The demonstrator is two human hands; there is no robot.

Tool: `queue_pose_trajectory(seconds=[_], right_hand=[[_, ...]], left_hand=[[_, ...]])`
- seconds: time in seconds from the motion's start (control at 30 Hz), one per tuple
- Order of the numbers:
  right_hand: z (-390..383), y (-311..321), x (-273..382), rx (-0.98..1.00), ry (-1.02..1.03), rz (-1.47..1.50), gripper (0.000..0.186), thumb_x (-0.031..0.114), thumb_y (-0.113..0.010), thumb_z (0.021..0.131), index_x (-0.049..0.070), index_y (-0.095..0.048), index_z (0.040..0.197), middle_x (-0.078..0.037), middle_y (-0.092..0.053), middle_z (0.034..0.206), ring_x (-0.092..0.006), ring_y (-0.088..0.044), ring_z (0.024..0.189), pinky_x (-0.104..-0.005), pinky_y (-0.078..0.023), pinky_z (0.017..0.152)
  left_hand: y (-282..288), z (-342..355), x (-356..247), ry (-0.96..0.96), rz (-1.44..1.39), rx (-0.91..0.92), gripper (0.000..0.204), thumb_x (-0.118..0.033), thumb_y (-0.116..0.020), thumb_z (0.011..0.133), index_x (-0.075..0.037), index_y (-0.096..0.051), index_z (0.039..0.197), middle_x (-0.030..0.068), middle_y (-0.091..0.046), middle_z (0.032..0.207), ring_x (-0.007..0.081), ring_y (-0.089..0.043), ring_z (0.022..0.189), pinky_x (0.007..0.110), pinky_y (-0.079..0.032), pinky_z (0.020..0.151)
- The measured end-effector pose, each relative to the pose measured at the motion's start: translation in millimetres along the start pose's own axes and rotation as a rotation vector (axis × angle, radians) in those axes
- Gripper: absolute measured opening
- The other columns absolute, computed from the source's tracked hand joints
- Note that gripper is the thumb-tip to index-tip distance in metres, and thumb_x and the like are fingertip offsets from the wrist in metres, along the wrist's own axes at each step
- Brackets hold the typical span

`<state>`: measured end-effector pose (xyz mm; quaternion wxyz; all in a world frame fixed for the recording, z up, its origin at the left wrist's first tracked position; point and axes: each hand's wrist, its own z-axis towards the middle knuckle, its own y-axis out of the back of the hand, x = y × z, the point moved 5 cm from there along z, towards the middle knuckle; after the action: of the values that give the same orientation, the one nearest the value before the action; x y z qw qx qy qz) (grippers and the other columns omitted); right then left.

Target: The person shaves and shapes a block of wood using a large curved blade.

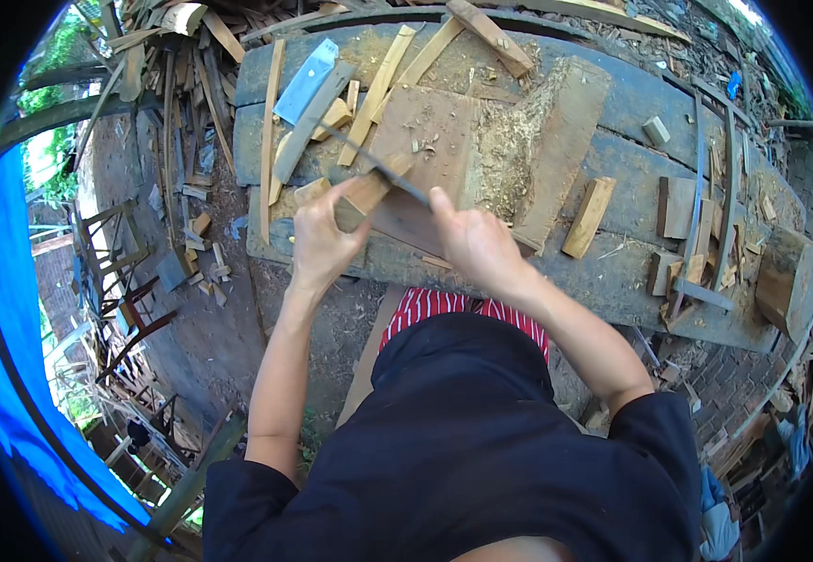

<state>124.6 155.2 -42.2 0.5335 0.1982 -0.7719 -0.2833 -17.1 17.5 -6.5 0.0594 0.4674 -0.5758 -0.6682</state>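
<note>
My left hand (320,236) grips a short wooden block (367,194) near the near edge of the workbench, with its end facing me. In my right hand (477,245) is a long, narrow dark blade (355,145), pointing up and to the left. It crosses over the far part of the block; whether it touches the wood I cannot tell. The handle is hidden in my closed fingers. Under both lies a broad brown board (430,122), next to a rough hollowed slab (556,150) strewn with wood chips.
The worn workbench (631,220) carries loose wood strips, a blue piece (307,81) and a yellowish block (589,217). Right of these stands a bow-framed saw (727,201) among offcuts, beside a thick timber block (788,281). Scrap wood piles up at the far left; a blue tarp (13,375) hangs left.
</note>
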Motion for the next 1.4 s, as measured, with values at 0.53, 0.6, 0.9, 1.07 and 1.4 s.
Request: queue_pose_trajectory(seconds=[0.53, 0.6, 0.9, 1.07, 1.4], right_hand=[[-24.2, 8.2, 25.2, -0.062, 0.202, -0.028, 0.044, 0.004, -0.053, 0.085, 0.001, -0.046, 0.128, -0.019, -0.065, 0.068, -0.0393, -0.066, 0.062, -0.0507, -0.05, 0.053], [-21.5, 7.2, 24.3, -0.079, 0.209, -0.011, 0.043, 0.005, -0.053, 0.085, 0.001, -0.046, 0.128, -0.019, -0.065, 0.068, -0.0397, -0.066, 0.062, -0.0509, -0.05, 0.053], [-20.0, 5.9, 16.2, -0.035, 0.127, 0.0, 0.05, 0.007, -0.053, 0.086, 0.003, -0.046, 0.135, -0.02, -0.068, 0.077, -0.0409, -0.068, 0.071, -0.052, -0.053, 0.062], [-11.5, -8.3, -16.6, -0.13, 0.088, -0.014, 0.026, 0.015, -0.051, 0.098, 0.003, -0.046, 0.121, -0.022, -0.064, 0.069, -0.0446, -0.065, 0.067, -0.0549, -0.05, 0.061], [-5.1, 12.0, 31.3, -0.087, 0.166, 0.037, 0.024, 0.012, -0.05, 0.095, 0.005, -0.046, 0.118, -0.021, -0.063, 0.066, -0.0442, -0.064, 0.063, -0.0536, -0.05, 0.058]], left_hand=[[6.3, -7.6, 10.3, 0.11, -0.012, -0.031, 0.05, -0.021, -0.082, 0.071, -0.001, -0.068, 0.115, 0.0252, -0.07, 0.103, 0.0365, -0.066, 0.104, 0.042, -0.051, 0.09], [5.4, -4.3, 9.7, 0.176, 0.081, -0.032, 0.051, -0.024, -0.082, 0.071, -0.001, -0.068, 0.114, 0.0253, -0.07, 0.102, 0.0371, -0.067, 0.101, 0.043, -0.052, 0.088], [11.8, 2.8, -10.8, 0.255, 0.186, 0.084, 0.045, -0.028, -0.08, 0.075, -0.002, -0.07, 0.111, 0.0205, -0.073, 0.094, 0.0344, -0.071, 0.09, 0.039, -0.055, 0.078], [6.8, 1.9, -2.9, 0.09, 0.059, -0.048, 0.04, -0.025, -0.079, 0.075, -0.001, -0.071, 0.105, 0.0216, -0.072, 0.087, 0.0345, -0.072, 0.084, 0.04, -0.055, 0.075], [13.2, 8.4, 4.7, 0.168, -0.006, -0.055, 0.035, -0.02, -0.08, 0.073, 0.001, -0.071, 0.1, 0.0221, -0.072, 0.085, 0.0365, -0.071, 0.082, 0.042, -0.055, 0.073]])
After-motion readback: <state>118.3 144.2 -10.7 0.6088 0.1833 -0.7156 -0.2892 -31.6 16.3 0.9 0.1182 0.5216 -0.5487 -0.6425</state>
